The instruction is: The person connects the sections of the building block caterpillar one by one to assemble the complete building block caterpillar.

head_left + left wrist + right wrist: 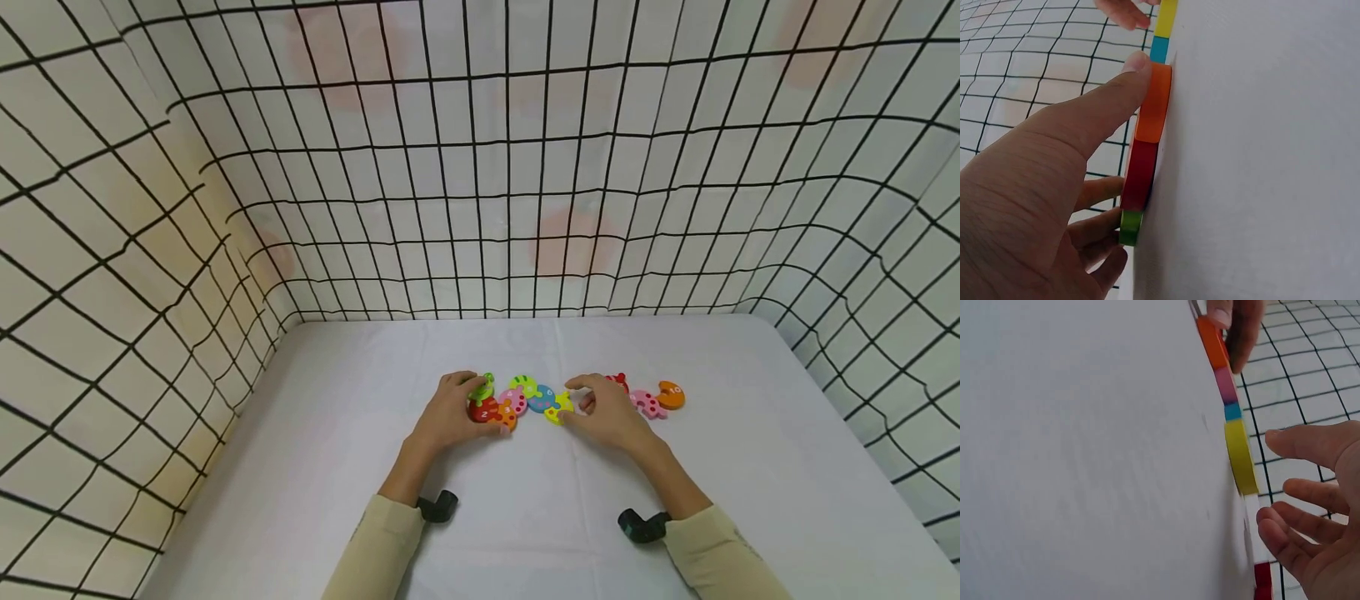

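Note:
A chain of colourful numbered puzzle pieces lies across the white table: a green piece, red piece, orange piece, pink piece, lime piece, blue piece and yellow piece. My left hand grips the chain's left end, thumb against the orange edge, fingers behind the red and green pieces. Beside the yellow edge, my right hand hovers with fingers spread and nothing between them; its thumb is nearest that piece.
Right of the right hand lie a loose red piece, partly hidden, a spotted pink piece and a curved orange piece. Black grid netting over white cloth walls the table at the back and sides.

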A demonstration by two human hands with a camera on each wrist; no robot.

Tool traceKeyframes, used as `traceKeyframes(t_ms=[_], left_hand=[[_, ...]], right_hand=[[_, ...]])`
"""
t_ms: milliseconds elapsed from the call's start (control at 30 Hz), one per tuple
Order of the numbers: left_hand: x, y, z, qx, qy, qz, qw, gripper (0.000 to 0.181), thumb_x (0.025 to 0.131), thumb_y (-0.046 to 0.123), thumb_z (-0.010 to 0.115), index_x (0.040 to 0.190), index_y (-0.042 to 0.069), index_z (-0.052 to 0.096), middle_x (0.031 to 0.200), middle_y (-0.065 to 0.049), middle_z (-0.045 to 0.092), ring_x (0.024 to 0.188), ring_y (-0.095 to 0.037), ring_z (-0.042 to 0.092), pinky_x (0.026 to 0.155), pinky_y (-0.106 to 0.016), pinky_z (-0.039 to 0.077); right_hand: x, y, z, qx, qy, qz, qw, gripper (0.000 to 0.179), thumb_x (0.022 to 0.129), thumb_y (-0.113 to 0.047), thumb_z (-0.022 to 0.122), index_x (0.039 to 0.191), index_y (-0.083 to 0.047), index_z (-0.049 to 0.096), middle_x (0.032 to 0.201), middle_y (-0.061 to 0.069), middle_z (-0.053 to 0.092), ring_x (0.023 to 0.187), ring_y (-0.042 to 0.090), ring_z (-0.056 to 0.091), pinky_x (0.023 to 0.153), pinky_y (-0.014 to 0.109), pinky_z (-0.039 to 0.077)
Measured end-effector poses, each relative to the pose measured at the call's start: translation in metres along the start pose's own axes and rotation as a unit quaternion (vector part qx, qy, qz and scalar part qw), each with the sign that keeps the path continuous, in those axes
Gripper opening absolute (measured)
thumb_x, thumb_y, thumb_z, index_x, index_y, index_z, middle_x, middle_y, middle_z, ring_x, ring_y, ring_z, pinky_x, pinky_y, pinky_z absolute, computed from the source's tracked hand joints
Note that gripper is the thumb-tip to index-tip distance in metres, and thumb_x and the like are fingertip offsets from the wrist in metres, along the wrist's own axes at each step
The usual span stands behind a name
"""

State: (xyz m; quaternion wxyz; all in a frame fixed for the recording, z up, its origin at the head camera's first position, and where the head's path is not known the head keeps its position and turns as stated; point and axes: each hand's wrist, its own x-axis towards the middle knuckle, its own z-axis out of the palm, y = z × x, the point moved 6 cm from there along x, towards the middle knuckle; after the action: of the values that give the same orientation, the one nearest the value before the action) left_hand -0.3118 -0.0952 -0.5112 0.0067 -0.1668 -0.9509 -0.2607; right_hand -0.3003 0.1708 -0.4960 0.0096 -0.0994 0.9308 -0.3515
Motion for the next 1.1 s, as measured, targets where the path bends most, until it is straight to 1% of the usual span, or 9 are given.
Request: traceKeyframes(t_ms=[100,233,300,433,567,633,800,867,1100], left_hand=[[0.001,0.000,-0.001,-0.004,0.001,0.004,1.0000,0.095,0.072,0.065,0.085,0.147,0.015,0.057,0.152,-0.007,0.051,0.145,-0.027,0.042,0.115,-0.049,0.046],[0.002,-0.001,-0.001,-0.010,-0.006,0.010,0.9999,0.094,0.073,0.063,0.085,0.148,0.014,0.056,0.153,-0.008,0.051,0.146,-0.028,0.041,0.116,-0.049,0.044],[0.002,-0.002,0.000,-0.009,-0.010,0.012,0.9998,0.094,0.073,0.062,0.084,0.149,0.014,0.055,0.155,-0.008,0.050,0.147,-0.027,0.041,0.117,-0.048,0.043],[0.002,-0.004,-0.001,-0.017,-0.015,0.019,0.9996,0.094,0.074,0.060,0.085,0.150,0.013,0.053,0.155,-0.009,0.049,0.147,-0.029,0.041,0.118,-0.049,0.042],[0.000,-0.005,-0.001,-0.027,-0.021,0.021,0.9992,0.094,0.074,0.059,0.085,0.150,0.014,0.053,0.155,-0.009,0.049,0.147,-0.030,0.041,0.118,-0.051,0.042],[-0.001,-0.005,-0.002,-0.031,-0.023,0.023,0.9990,0.093,0.075,0.058,0.085,0.150,0.014,0.054,0.155,-0.009,0.049,0.148,-0.030,0.040,0.118,-0.052,0.042],[-0.001,-0.003,-0.003,-0.039,-0.025,0.023,0.9987,0.093,0.075,0.057,0.086,0.150,0.014,0.054,0.156,-0.010,0.049,0.148,-0.031,0.040,0.119,-0.053,0.040],[-0.001,-0.002,-0.004,-0.042,-0.026,0.022,0.9985,0.092,0.075,0.057,0.086,0.150,0.014,0.054,0.156,-0.010,0.049,0.148,-0.031,0.040,0.119,-0.053,0.040],[-0.001,-0.002,-0.003,-0.054,-0.031,0.020,0.9979,0.092,0.073,0.052,0.089,0.149,0.014,0.055,0.156,-0.010,0.048,0.148,-0.032,0.040,0.119,-0.053,0.040]], right_hand=[[0.001,0.007,-0.012,-0.007,0.017,-0.007,0.9998,0.046,0.087,-0.025,0.084,0.126,-0.006,0.069,0.099,0.010,0.066,0.087,0.021,0.057,0.076,0.027,0.052],[0.004,0.022,-0.029,-0.023,0.025,-0.009,0.9994,0.046,0.087,-0.024,0.083,0.126,-0.005,0.069,0.100,0.010,0.066,0.089,0.022,0.057,0.076,0.026,0.051],[0.005,0.029,-0.038,-0.026,0.027,-0.008,0.9993,0.046,0.087,-0.024,0.083,0.126,-0.004,0.068,0.104,0.012,0.067,0.092,0.024,0.058,0.078,0.029,0.054],[0.008,0.042,-0.047,-0.038,0.026,-0.003,0.9989,0.048,0.088,-0.025,0.081,0.128,-0.004,0.067,0.116,0.016,0.067,0.103,0.032,0.061,0.086,0.044,0.058],[0.012,0.050,-0.047,-0.061,0.008,-0.012,0.9980,0.049,0.088,-0.024,0.079,0.132,-0.007,0.066,0.134,0.019,0.063,0.118,0.040,0.060,0.098,0.060,0.054],[0.014,0.051,-0.045,-0.072,-0.004,-0.031,0.9969,0.050,0.088,-0.021,0.077,0.134,-0.007,0.065,0.142,0.020,0.058,0.127,0.044,0.055,0.104,0.065,0.049],[0.019,0.050,-0.041,-0.103,-0.017,-0.080,0.9914,0.050,0.085,-0.010,0.070,0.134,-0.001,0.064,0.146,0.022,0.056,0.134,0.048,0.047,0.109,0.067,0.042],[0.020,0.051,-0.039,-0.110,-0.020,-0.079,0.9905,0.051,0.084,-0.007,0.068,0.134,0.000,0.064,0.145,0.022,0.057,0.132,0.048,0.049,0.108,0.065,0.044],[0.018,0.057,-0.037,-0.102,-0.053,-0.035,0.9928,0.053,0.086,-0.006,0.067,0.139,-0.003,0.062,0.143,0.023,0.059,0.128,0.044,0.051,0.105,0.062,0.049]])
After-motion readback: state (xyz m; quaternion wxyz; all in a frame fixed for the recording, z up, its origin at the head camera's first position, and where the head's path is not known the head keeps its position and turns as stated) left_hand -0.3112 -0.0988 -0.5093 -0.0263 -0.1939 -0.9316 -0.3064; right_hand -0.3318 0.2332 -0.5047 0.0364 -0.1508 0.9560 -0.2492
